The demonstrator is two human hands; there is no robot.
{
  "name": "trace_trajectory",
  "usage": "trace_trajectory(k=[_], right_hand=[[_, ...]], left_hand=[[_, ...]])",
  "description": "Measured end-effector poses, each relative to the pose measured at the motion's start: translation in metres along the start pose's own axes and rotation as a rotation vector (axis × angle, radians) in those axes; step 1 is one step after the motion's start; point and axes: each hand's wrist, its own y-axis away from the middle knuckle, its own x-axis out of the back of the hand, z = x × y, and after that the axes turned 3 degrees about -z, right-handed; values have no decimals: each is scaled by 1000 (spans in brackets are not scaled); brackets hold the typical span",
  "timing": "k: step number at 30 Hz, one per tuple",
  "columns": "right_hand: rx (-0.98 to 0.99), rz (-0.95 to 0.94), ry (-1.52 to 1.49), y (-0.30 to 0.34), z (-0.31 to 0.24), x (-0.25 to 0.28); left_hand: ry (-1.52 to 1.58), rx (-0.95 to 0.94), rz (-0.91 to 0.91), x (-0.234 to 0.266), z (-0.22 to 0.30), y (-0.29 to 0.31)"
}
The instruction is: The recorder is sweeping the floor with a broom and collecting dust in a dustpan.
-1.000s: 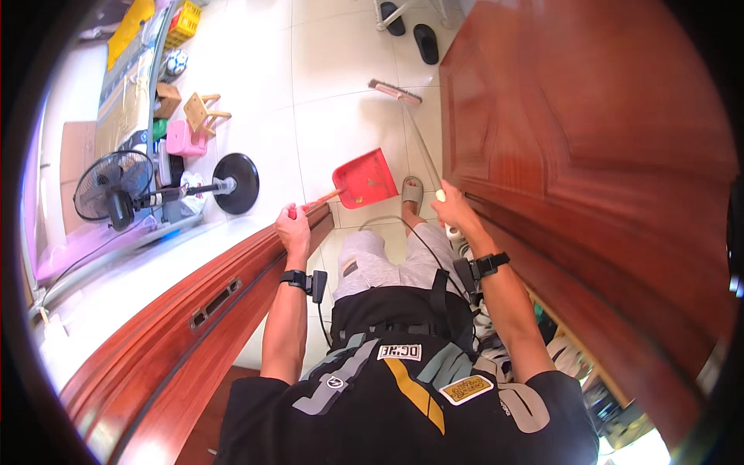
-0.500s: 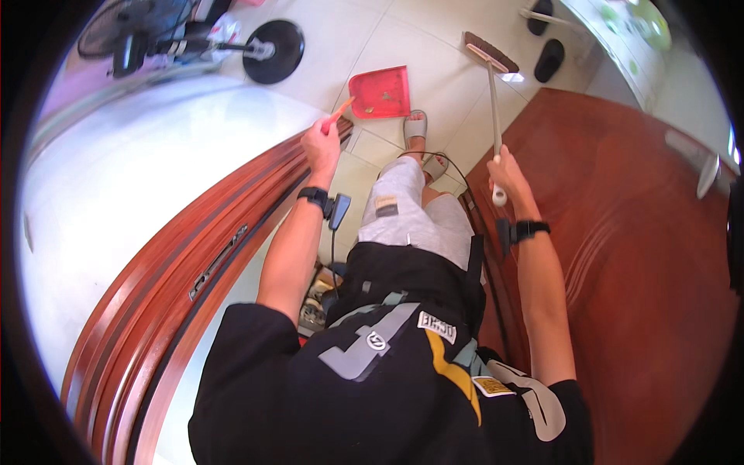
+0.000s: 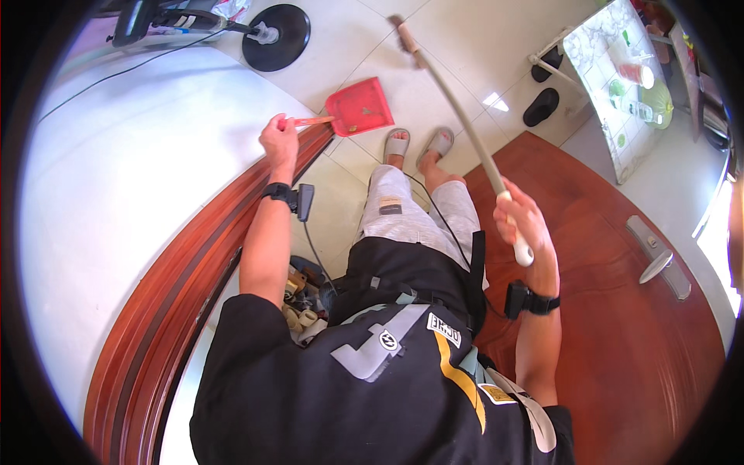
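Head view shows the left hand (image 3: 279, 139) closed on the red dustpan (image 3: 359, 107) handle, pan low at the floor before the feet, while the right hand (image 3: 523, 225) grips the broom (image 3: 457, 116) stick's end, brush angled toward the pan.

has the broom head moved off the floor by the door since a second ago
Yes. The broom in the right hand has swung away from the wooden door; its head now points out over the tiles beyond the red dustpan, held by the left hand.
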Motion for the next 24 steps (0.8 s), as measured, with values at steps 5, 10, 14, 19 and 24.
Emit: trace_trajectory(k=[5, 10, 14, 19, 24], right_hand=[[210, 209, 420, -78, -85, 50], [226, 237, 421, -180, -157, 148], [377, 209, 1298, -225, -152, 223], [-16, -131, 855, -174, -171, 104], [-226, -299, 63, -118, -238, 121]], left_hand=[[70, 99, -37, 10, 25, -2], [-42, 40, 20, -15, 70, -8], [-57, 48, -91, -101, 136, -16], [-63, 106, 94, -113, 139, -30], [-125, 81, 95, -122, 173, -57]])
